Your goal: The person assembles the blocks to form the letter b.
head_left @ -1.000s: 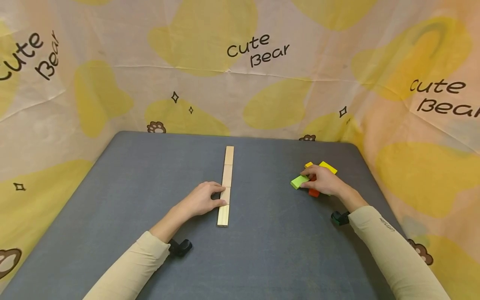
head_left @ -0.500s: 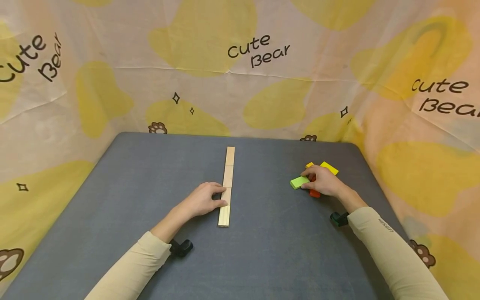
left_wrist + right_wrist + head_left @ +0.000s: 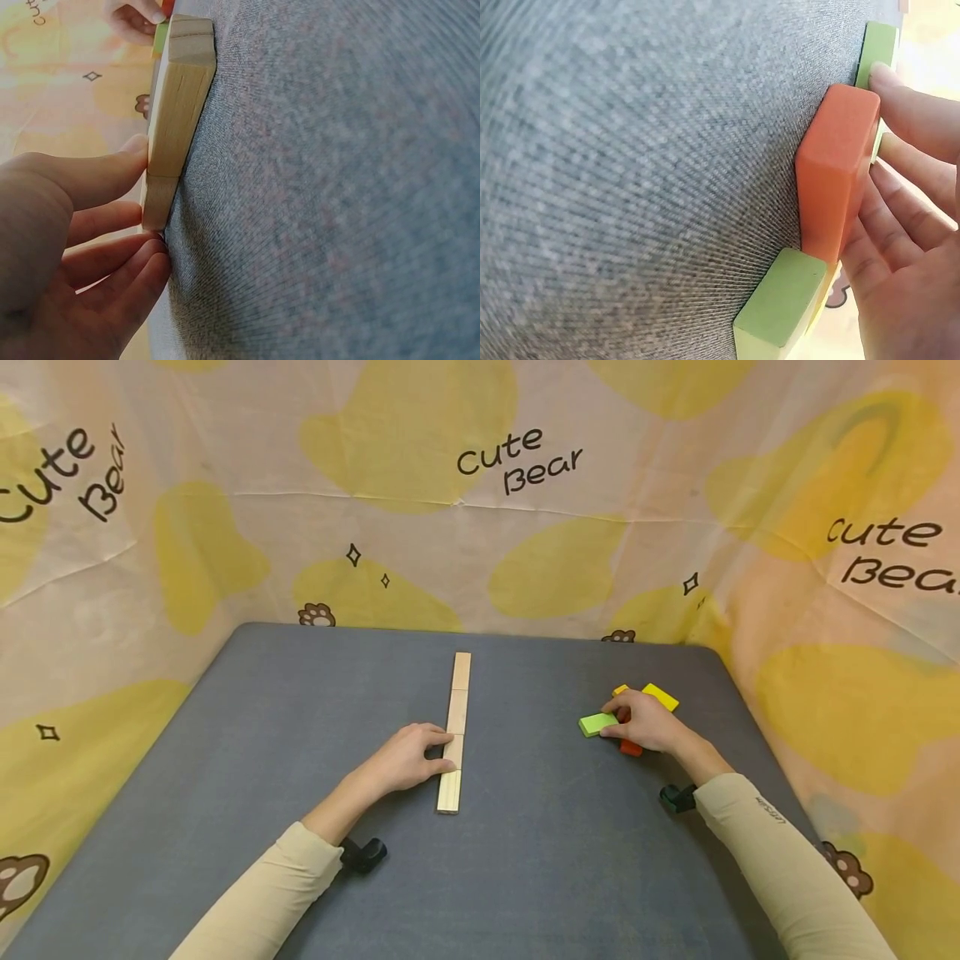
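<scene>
A straight row of plain wooden blocks (image 3: 457, 710) lies end to end on the grey table. My left hand (image 3: 401, 760) rests its thumb and fingertips along the row's left side, the fingers only slightly bent, as the left wrist view also shows. To the right, my right hand (image 3: 645, 720) pinches a light green block (image 3: 597, 724) between thumb and fingers, low over the table. An orange-red block (image 3: 836, 150) lies beneath that hand, with a second green block (image 3: 780, 300) beside it in the right wrist view. The palm partly covers this cluster in the head view.
Behind my right hand lie a yellow block (image 3: 661, 697) and a smaller orange-yellow one (image 3: 620, 691). Printed cloth (image 3: 420, 527) hangs behind the table and along both sides. The grey tabletop (image 3: 525, 827) stretches between my forearms, each with a dark wrist camera.
The light green block has shifted very slightly left in my right hand's fingers. My left hand and the wooden row stay put; the head view drifts a little.
</scene>
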A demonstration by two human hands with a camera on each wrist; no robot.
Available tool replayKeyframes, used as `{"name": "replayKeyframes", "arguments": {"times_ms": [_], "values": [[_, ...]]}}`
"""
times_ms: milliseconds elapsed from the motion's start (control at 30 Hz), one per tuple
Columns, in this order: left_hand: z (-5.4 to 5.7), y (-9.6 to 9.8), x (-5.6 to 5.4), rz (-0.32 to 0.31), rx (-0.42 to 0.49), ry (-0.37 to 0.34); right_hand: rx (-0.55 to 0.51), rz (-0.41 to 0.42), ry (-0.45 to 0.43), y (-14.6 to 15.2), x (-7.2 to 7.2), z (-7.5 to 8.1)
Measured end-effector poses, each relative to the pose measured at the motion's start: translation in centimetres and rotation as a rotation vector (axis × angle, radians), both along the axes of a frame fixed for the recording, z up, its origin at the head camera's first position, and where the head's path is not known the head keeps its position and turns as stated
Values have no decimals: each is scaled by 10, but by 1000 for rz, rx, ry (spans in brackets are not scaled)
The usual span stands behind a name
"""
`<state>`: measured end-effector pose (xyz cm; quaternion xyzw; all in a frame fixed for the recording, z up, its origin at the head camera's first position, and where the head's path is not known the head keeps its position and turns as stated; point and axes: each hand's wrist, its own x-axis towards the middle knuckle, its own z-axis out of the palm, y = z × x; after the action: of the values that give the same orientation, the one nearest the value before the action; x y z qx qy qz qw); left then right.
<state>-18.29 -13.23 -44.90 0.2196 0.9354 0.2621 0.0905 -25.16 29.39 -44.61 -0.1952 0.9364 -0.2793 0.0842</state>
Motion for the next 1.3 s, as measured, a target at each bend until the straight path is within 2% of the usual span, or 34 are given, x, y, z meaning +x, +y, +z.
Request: {"name": "replayKeyframes", "arguments": {"times_ms": [533, 1100, 1300], "values": [[0, 0, -2, -2, -7, -4, 17, 3, 16, -2, -1, 2], [1, 0, 0, 4, -4, -4, -153, -51, 19, -11, 1, 5], [-1, -1, 0, 8, 1, -1, -176, -51, 57, -23, 2, 8]]}}
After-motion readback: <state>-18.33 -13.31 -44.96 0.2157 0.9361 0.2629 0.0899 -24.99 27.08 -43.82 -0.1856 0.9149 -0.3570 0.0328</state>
